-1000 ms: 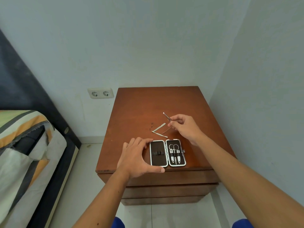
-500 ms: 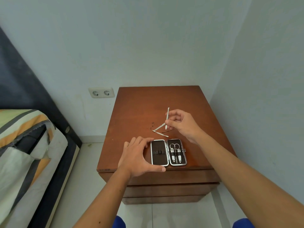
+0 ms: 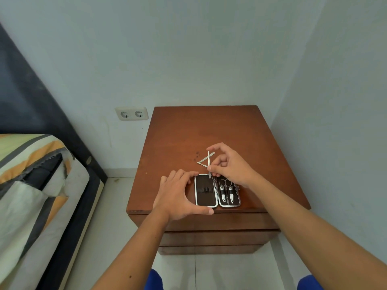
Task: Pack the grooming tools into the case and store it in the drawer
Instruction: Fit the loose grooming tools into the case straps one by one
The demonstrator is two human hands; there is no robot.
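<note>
Holding: the right hand (image 3: pixel 230 166) pinches a thin metal tool (image 3: pixel 208 164) between thumb and fingertips, tip down at the far edge of the case (image 3: pixel 216 190).
Bracing: the left hand (image 3: pixel 178 195) is spread, thumb and fingers cupping the case's left side.
Case: open flat near the front edge of the nightstand (image 3: pixel 209 126); scissors and clippers (image 3: pixel 227 190) sit in its right half.
Loose tools (image 3: pixel 204 161): lying on the nightstand just beyond the case.

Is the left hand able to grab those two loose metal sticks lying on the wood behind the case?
Probably yes, with a stretch. The left hand rests against the open case, and the loose tools lie just past its fingertips on bare wood. The right hand hovers close beside them, so it might crowd the reach.
</note>
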